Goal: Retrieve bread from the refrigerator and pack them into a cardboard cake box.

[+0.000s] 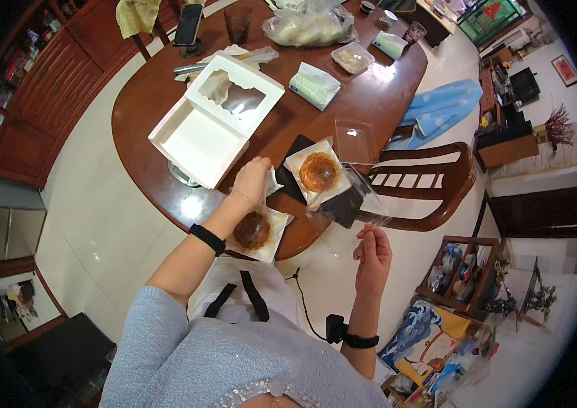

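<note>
My left hand [252, 180] is curled over the table beside the white box, its fingers closed on a crumpled white piece of paper or film [272, 182]. Below its wrist, a round browned cake [252, 230] sits on white paper at the table's near edge. My right hand [374, 251] is past the table's edge with thumb and finger pinched on clear plastic film [370, 201]. That film reaches towards a second browned cake [318, 172] on white paper over a black board [344, 206]. The white window box [209, 137] stands with its lid raised.
A clear plastic container [356, 140] lies beyond the second cake. Farther back are a tissue pack [314, 85], a filled plastic bag [314, 25], a dark glass [238, 24] and a propped phone [188, 25]. A wooden chair [416, 186] stands close on the right.
</note>
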Demonstrator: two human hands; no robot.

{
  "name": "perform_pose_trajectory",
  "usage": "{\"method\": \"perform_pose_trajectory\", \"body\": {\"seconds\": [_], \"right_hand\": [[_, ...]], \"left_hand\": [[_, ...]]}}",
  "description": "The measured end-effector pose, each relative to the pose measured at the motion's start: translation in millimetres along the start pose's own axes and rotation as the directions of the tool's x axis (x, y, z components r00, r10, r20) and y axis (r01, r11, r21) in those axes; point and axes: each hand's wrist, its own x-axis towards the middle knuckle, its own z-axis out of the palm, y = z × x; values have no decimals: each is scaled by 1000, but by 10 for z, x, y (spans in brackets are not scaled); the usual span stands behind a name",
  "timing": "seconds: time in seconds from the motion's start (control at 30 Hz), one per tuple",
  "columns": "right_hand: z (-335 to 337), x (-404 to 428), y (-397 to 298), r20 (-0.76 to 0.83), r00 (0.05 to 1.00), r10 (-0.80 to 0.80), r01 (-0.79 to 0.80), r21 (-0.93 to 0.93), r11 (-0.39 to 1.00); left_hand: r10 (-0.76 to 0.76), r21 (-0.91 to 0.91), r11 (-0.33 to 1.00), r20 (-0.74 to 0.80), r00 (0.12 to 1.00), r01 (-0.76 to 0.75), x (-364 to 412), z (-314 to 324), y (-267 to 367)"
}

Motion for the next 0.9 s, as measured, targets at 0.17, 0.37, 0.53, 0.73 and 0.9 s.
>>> {"method": "perform_pose_trajectory", "body": {"seconds": [0.17, 0.37, 0.53, 0.73, 0.9], "right_hand": [[38, 36, 156, 108, 984, 144, -164, 214, 963], [138, 68, 299, 192, 945, 266, -302, 189, 934], [215, 90, 366, 254, 924, 285, -330, 153, 932], [367, 168, 430, 307, 865, 397, -460, 168, 872], [597, 167, 483, 428, 822, 375, -451, 89, 888]], "left_hand": [[-19, 50, 999, -16, 1000, 19, 97, -8, -14], [130, 233, 963, 36, 991, -134, 85, 47, -103], [182, 31, 982, 90, 979, -185, -22, -117, 33], [-39, -717, 290, 653, 757, 634, -483, -658, 205], [-44, -695, -257, 703, 710, 672, -882, -791, 190]]}}
